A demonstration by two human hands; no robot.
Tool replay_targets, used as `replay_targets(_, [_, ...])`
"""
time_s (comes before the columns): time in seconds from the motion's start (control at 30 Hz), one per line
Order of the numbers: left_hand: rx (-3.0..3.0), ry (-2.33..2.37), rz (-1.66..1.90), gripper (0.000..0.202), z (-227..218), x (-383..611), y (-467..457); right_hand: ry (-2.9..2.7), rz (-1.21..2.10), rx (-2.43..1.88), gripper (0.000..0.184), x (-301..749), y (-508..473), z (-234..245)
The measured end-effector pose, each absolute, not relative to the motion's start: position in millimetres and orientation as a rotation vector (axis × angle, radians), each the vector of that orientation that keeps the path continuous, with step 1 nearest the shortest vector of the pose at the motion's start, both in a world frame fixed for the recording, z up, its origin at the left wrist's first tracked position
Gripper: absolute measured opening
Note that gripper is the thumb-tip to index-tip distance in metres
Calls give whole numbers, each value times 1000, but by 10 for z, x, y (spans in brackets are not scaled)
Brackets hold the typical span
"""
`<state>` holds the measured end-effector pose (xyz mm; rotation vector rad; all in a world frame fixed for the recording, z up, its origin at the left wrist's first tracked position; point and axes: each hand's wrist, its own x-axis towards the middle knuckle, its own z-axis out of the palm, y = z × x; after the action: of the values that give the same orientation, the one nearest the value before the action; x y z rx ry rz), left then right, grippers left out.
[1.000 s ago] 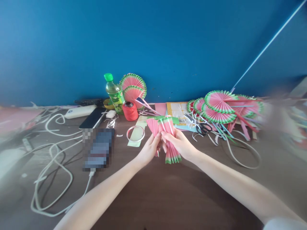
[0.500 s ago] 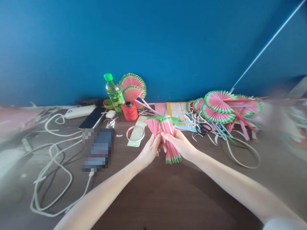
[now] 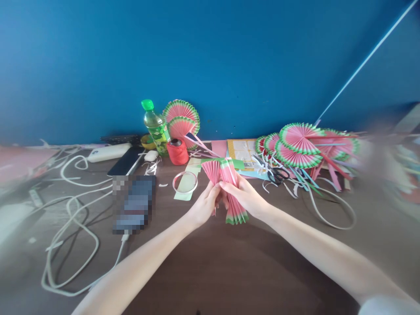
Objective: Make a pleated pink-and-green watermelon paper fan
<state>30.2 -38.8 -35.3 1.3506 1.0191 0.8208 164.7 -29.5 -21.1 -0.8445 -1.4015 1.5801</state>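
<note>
Though a second has passed, the pleated paper (image 3: pixel 235 212) has barely moved: it is held just above the brown table (image 3: pixel 229 267), its pink-and-green folds lifted a touch. The left hand (image 3: pixel 205 205) and right hand (image 3: pixel 248 197) both stay closed, pinching its middle. Scissors (image 3: pixel 278 176) and finished fans (image 3: pixel 300 140) lie to the right, and a bottle (image 3: pixel 156 127), red spool (image 3: pixel 177 153) and phone (image 3: pixel 133 203) to the left, before a blue wall (image 3: pixel 229 65).

Brown table (image 3: pixel 229 271) against a deep blue wall (image 3: pixel 210 57).
The wall fills the view from 9 to 3 o'clock, palest toward 10 o'clock; a thin white line (image 3: pixel 367 63) slants across it at 2 o'clock. The matte tabletop spreads toward 6 o'clock.
</note>
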Motion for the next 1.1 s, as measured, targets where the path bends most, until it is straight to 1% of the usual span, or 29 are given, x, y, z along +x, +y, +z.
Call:
replay_targets(0.1, [1377,973,824,29,-311,294,-377,-1388,1590,-829,21,1662,-283,-217])
replay_targets(0.3, [1440,992,775,31,-264,244,-339,-1385,1618,-839,22,1693,-272,-191])
replay_targets(0.47, [1412,1009,738,31,-215,195,-294,-1353,1628,-894,27,1752,-240,-132])
replay_targets(0.73, [1217,879,718,30,-244,181,-266,-1411,1502,-1026,28,1811,-191,-83])
replay_targets(0.87, [1289,910,703,31,-243,180,-289,-1464,1465,-1048,27,1798,-190,-106])
replay_targets(1.0, [1409,960,673,32,-216,186,-311,-1614,1230,-1083,24,1800,-183,-129])
replay_targets(1.1, [1459,1021,653,33,-208,189,-314,-1663,1185,-1082,25,1806,-177,-135])
